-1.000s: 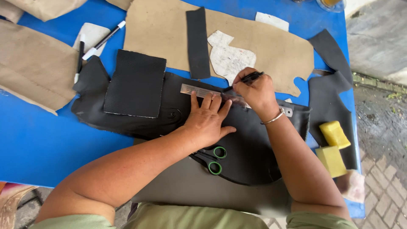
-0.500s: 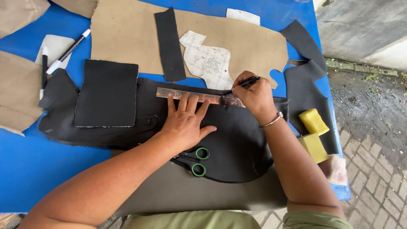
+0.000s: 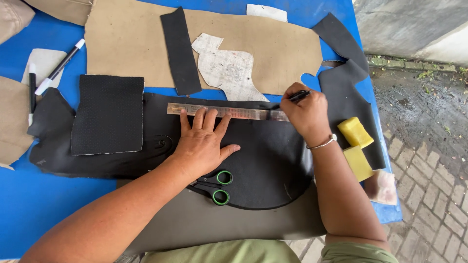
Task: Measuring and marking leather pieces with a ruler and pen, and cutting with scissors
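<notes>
My left hand [image 3: 204,142] lies flat with fingers spread on a large black leather sheet [image 3: 263,165], its fingertips pressing on a metal ruler [image 3: 229,112] that lies across the sheet's top edge. At the ruler's right end, my right hand [image 3: 306,113] is closed on a black pen [image 3: 292,99], with the tip against the ruler's edge. A silver bangle circles that wrist. Scissors with green-rimmed handles [image 3: 218,187] lie on the leather just under my left wrist.
The blue table [image 3: 53,204] also holds a perforated black square [image 3: 108,114], a black strip [image 3: 180,51], a white paper pattern [image 3: 229,70] on tan leather [image 3: 131,44], two markers [image 3: 57,68], two yellow blocks [image 3: 356,146], and a grey sheet [image 3: 204,224]. Brick paving [image 3: 429,185] lies beyond the right edge.
The view has shifted, so everything sits further left and lower in the frame. Both hands stay at the ruler, the pen still at its right end.
</notes>
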